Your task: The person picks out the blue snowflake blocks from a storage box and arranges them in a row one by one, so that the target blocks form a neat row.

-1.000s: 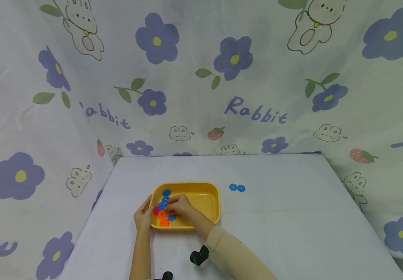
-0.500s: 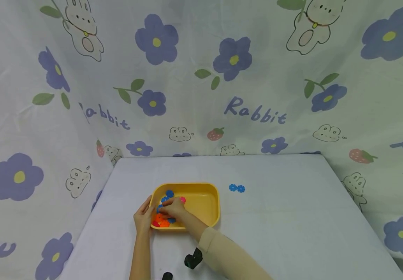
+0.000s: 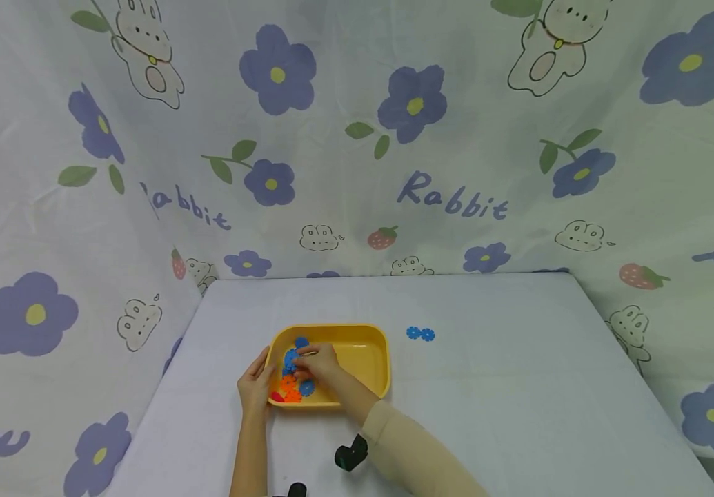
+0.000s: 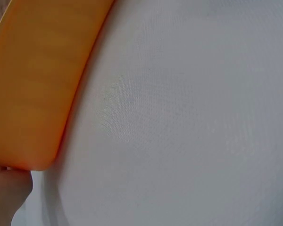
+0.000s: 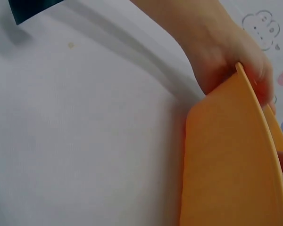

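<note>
A yellow tray (image 3: 363, 355) holds small notched discs on its left side. My left hand (image 3: 254, 390) grips its left rim, thumb over the edge; the right wrist view shows this left hand (image 5: 236, 54) round the tray's corner. Inside the tray, my right hand (image 3: 322, 362) has its fingertips at blue discs (image 3: 290, 359); whether they pinch one is too small to tell. Orange discs (image 3: 291, 395) and a red disc (image 3: 277, 397) lie at the near left corner. Another blue disc (image 3: 306, 388) lies just below the right hand.
Two joined blue discs (image 3: 420, 333) lie on the white tabletop (image 3: 493, 386) right of the tray. A patterned cloth (image 3: 344, 159) hangs behind and at the sides. A black device (image 3: 352, 453) sits by the right sleeve.
My right hand has stirred the discs, moving nearer and then slightly back away. A pink disc seen right of it half a second ago is out of sight. My left hand stays put.
</note>
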Demonstrator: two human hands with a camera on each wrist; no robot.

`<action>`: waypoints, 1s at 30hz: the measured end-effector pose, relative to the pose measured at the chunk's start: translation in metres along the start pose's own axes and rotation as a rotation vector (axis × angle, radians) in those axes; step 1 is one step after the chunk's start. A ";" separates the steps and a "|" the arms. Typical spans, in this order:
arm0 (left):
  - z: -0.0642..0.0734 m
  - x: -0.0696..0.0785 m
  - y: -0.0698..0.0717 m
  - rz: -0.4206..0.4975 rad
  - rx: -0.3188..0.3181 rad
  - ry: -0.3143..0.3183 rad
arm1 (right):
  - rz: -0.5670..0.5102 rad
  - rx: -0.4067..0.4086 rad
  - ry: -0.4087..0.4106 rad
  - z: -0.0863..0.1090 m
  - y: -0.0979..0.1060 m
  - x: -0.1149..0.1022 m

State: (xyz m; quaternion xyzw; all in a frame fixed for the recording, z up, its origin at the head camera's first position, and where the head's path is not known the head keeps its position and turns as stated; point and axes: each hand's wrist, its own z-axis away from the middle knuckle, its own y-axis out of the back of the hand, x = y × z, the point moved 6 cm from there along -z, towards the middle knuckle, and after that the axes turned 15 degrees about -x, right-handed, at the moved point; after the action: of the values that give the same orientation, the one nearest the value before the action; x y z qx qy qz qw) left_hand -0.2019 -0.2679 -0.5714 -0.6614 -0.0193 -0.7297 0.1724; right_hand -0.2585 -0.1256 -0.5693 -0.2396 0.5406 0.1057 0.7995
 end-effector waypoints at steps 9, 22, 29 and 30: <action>0.000 -0.001 0.000 -0.045 0.006 0.040 | -0.134 0.030 0.073 0.003 0.042 -0.011; 0.002 -0.001 -0.001 -0.049 0.000 0.059 | -0.106 0.080 0.081 0.009 0.064 -0.013; 0.000 -0.001 0.000 -0.037 0.004 0.059 | -0.020 0.093 0.090 0.020 0.067 -0.021; 0.000 -0.001 0.000 -0.036 0.006 0.060 | -0.013 0.094 0.094 0.021 0.069 -0.022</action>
State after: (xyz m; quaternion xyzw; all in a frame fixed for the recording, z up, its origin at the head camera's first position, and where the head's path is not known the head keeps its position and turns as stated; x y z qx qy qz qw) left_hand -0.2015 -0.2676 -0.5725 -0.6382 -0.0283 -0.7522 0.1617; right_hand -0.2795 -0.0536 -0.5610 -0.2101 0.5802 0.0637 0.7844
